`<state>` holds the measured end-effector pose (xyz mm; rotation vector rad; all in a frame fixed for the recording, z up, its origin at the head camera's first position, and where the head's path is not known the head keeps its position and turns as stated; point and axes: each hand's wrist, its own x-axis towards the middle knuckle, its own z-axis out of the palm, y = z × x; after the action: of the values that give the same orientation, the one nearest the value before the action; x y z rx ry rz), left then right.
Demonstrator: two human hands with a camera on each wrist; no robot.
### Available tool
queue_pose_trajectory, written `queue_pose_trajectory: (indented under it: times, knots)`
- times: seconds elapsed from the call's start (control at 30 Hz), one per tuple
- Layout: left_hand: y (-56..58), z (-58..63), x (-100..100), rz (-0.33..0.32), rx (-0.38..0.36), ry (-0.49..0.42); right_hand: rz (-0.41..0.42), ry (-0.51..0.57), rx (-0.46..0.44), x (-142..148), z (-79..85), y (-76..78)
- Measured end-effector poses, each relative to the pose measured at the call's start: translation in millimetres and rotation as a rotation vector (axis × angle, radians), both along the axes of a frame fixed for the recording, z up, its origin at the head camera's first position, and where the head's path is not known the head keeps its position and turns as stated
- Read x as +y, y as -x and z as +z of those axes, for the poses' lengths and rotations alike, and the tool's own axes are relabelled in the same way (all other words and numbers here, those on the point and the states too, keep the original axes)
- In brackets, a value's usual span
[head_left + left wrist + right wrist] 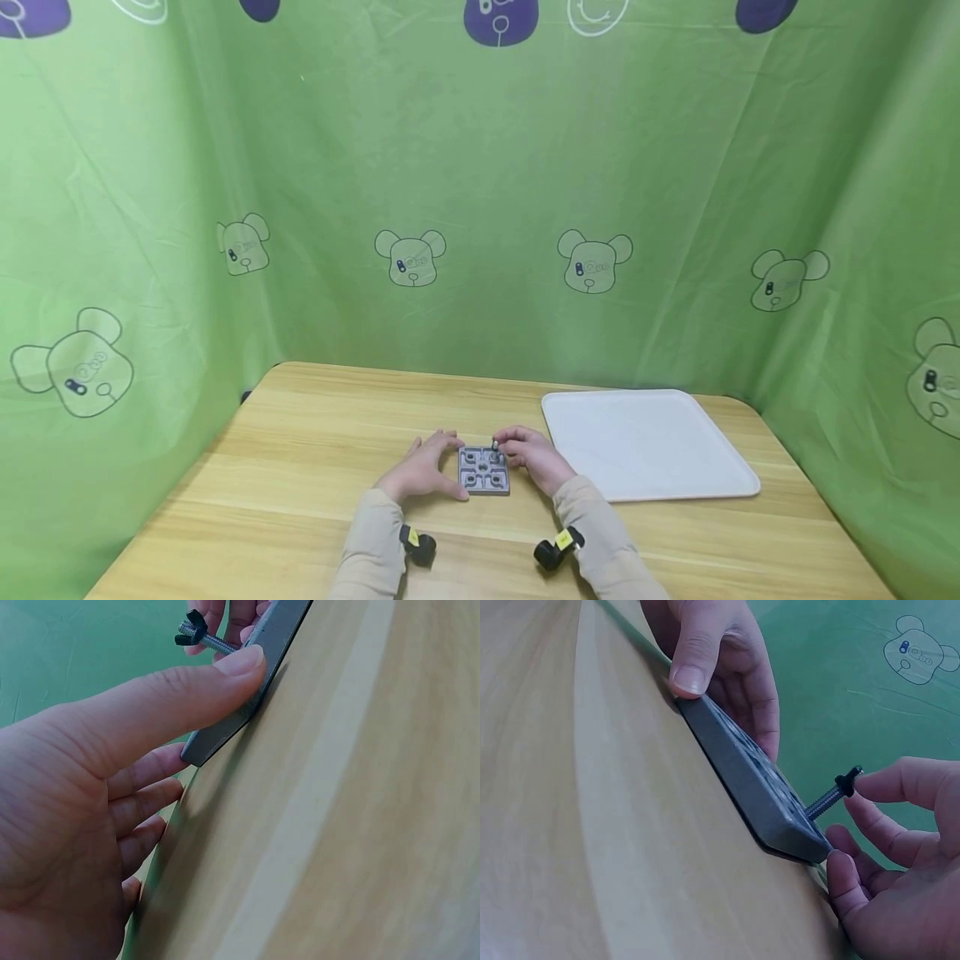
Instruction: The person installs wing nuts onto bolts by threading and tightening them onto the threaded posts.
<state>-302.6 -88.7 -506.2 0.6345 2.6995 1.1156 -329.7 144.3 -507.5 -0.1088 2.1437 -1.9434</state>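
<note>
Beige sleeves [367, 550] wearing black wrist cameras [551, 554] lie nearest. Beyond them, on a wooden table [285, 483], a square grey plate [483, 477] sits between the fingers of two hands. The left hand [420, 471] holds its left side, thumb against the near edge, forefinger at the far corner. Two fingertips of the right hand [538, 458] pinch a dark wing nut [847, 782] on a threaded bolt [825, 804] standing in the plate. Right of those fingers lies a white tray [648, 446].
</note>
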Motion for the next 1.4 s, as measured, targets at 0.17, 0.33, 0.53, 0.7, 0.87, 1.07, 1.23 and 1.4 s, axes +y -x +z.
queue_pose_trajectory:
  times: [0.17, 0.33, 0.53, 0.7, 0.87, 1.07, 1.23, 1.4]
  knots:
    - [-0.2, -0.3, 0.2, 0.001, 0.002, 0.003, 0.031, -0.037, 0.034, 0.9, -1.5, -0.6]
    - [0.2, -1.1, 0.2, 0.002, 0.003, 0.004, 0.031, -0.058, 0.036, 0.5, -1.8, -1.1]
    - [0.1, -0.8, 0.1, 0.001, 0.004, 0.0, -0.007, -0.118, 0.039, -2.0, 0.0, -3.0]
    - [-0.1, -0.7, 0.0, 0.001, 0.003, -0.001, -0.028, -0.153, 0.048, -5.1, 2.0, -5.1]
    - [-0.5, -0.1, 0.2, 0.002, 0.004, 0.004, -0.024, -0.149, 0.046, -5.6, 2.4, -5.6]
    - [-1.5, 0.5, 0.9, 0.005, 0.001, 0.006, 0.001, -0.052, 0.0, -2.1, 1.8, -3.5]
    - [-1.7, 0.1, 0.7, 0.005, -0.002, 0.002, -0.001, 0.071, -0.047, -0.1, 2.7, -0.8]
    - [-0.9, -0.8, 0.5, 0.002, -0.001, -0.005, -0.009, 0.065, -0.033, -0.1, 2.6, -1.2]
